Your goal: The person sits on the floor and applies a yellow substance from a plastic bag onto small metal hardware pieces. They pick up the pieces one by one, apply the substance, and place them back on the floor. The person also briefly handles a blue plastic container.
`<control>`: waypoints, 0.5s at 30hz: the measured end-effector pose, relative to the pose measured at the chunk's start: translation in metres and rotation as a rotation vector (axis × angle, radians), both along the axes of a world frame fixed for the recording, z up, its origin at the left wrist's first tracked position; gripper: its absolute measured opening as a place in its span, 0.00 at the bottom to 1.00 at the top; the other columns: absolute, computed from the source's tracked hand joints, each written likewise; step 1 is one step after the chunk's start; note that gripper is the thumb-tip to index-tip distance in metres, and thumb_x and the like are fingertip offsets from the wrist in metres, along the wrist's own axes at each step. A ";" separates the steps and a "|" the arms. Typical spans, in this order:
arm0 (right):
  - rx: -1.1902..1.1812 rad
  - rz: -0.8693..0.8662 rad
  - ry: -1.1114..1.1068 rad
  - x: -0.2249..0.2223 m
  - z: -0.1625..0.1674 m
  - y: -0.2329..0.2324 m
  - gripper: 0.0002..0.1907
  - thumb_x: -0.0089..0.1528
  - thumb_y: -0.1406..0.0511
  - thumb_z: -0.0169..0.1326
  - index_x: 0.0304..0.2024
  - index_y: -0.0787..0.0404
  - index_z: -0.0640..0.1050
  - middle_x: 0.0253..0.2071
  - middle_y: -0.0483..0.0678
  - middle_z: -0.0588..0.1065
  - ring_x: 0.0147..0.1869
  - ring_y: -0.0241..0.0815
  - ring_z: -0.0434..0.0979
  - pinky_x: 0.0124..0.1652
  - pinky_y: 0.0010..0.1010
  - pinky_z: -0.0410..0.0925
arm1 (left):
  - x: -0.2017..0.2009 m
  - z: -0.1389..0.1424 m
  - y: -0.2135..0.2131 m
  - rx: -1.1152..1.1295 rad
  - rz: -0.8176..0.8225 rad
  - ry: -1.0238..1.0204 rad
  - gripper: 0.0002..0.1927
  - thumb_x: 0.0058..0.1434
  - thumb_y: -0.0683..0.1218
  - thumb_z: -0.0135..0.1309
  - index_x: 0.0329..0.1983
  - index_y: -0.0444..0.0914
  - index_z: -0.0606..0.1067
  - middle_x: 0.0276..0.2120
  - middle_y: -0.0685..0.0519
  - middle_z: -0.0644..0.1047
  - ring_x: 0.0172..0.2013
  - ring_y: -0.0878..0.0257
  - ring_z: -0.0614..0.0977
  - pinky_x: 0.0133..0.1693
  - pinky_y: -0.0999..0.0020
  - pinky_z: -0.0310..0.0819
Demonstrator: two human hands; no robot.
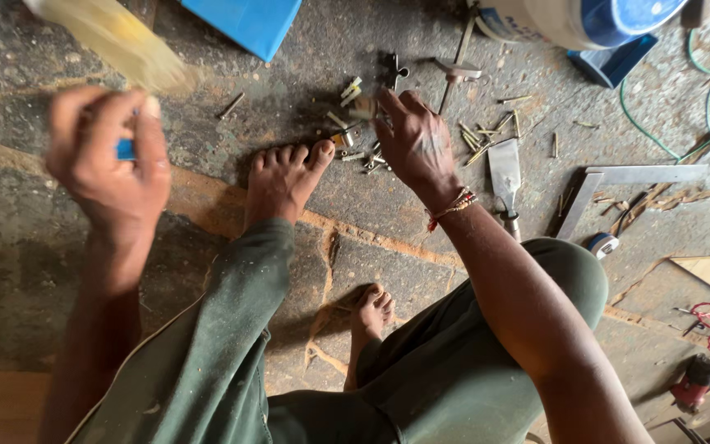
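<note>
The head camera looks straight down on a rough, dark concrete floor [34, 238], stained and dusted with pale orange sawdust in streaks. The person squats on it barefoot in green trousers, one foot [283, 179] planted forward. Just beyond that foot's toes lies a scatter of screws and nails [355, 136], spreading away to the right of the foot. The right hand [414, 141] reaches down into this scatter, fingers loosely curled with the tips at the small pieces; whether it has pinched one cannot be told. A thread band circles its wrist. The left hand [112, 160], well to the left of the foot and raised off the floor, is blurred; its fingers are closed around a small blue object [126, 149], with a pale yellowish blurred shape [117, 41] above it. To the right of the foot, past the scatter, lie a flat metal scraper [504, 173] and a steel try square [618, 185]. Farther right a green cable [700, 107] loops. Beyond the foot sit a blue panel [244, 23] and a white-and-blue bucket [577, 18]. Far right and nearer the person, a red power tool [696, 380] rests
</note>
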State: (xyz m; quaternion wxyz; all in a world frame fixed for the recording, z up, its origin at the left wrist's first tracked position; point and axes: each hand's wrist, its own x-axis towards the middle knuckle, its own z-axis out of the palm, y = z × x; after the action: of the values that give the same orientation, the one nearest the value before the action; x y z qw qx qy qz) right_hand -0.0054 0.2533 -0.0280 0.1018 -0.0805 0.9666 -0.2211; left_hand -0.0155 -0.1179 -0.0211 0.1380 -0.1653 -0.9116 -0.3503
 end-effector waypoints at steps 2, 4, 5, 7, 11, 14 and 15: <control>0.015 0.021 0.015 -0.004 0.003 0.000 0.07 0.66 0.67 0.59 0.45 0.63 0.77 0.36 0.51 0.76 0.23 0.38 0.69 0.19 0.28 0.62 | 0.008 -0.013 0.001 -0.112 0.020 -0.106 0.05 0.78 0.41 0.58 0.47 0.33 0.79 0.47 0.46 0.76 0.39 0.61 0.80 0.36 0.71 0.75; 0.040 0.008 0.038 -0.005 0.006 0.002 0.06 0.65 0.67 0.60 0.42 0.62 0.76 0.37 0.51 0.76 0.25 0.38 0.70 0.20 0.28 0.63 | 0.017 -0.015 0.000 -0.328 0.044 -0.238 0.08 0.79 0.45 0.61 0.45 0.35 0.80 0.44 0.47 0.77 0.37 0.60 0.79 0.39 0.68 0.74; 0.051 0.003 0.050 -0.005 0.007 0.002 0.06 0.65 0.67 0.60 0.41 0.61 0.76 0.37 0.51 0.76 0.26 0.38 0.70 0.21 0.28 0.63 | 0.018 -0.012 -0.002 -0.423 0.033 -0.344 0.08 0.75 0.46 0.63 0.44 0.36 0.79 0.43 0.48 0.77 0.38 0.59 0.79 0.39 0.66 0.74; 0.107 0.013 0.005 -0.006 0.012 0.000 0.06 0.63 0.68 0.59 0.42 0.61 0.76 0.39 0.51 0.76 0.31 0.41 0.72 0.24 0.30 0.66 | 0.018 -0.001 -0.002 -0.610 -0.003 -0.558 0.09 0.68 0.48 0.65 0.43 0.38 0.79 0.42 0.48 0.77 0.40 0.56 0.79 0.41 0.62 0.74; 0.063 0.069 0.043 -0.011 0.027 -0.013 0.20 0.57 0.72 0.56 0.53 0.65 0.75 0.47 0.55 0.74 0.39 0.46 0.74 0.25 0.31 0.71 | -0.002 0.025 0.017 -0.409 -0.036 -0.484 0.26 0.61 0.46 0.72 0.59 0.36 0.74 0.48 0.42 0.74 0.47 0.50 0.77 0.47 0.57 0.74; 0.103 0.245 0.247 -0.014 0.036 -0.025 0.32 0.54 0.77 0.51 0.63 0.60 0.75 0.61 0.59 0.71 0.45 0.50 0.77 0.27 0.30 0.76 | -0.032 0.024 0.044 -0.268 -0.109 -0.163 0.32 0.61 0.39 0.72 0.67 0.35 0.70 0.58 0.39 0.72 0.58 0.45 0.76 0.59 0.53 0.74; 0.126 0.266 0.313 -0.013 0.038 -0.027 0.32 0.53 0.77 0.51 0.62 0.59 0.74 0.61 0.57 0.71 0.45 0.50 0.77 0.30 0.31 0.76 | -0.044 0.019 0.052 -0.260 -0.153 -0.040 0.36 0.57 0.35 0.70 0.68 0.34 0.68 0.61 0.36 0.71 0.62 0.42 0.75 0.64 0.50 0.73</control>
State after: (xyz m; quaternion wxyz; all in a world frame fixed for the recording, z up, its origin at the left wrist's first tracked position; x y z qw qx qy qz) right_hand -0.0181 0.2260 0.0101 -0.0166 -0.2342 0.9633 -0.1297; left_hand -0.0594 -0.0661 -0.0020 0.0703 -0.2440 -0.9365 -0.2419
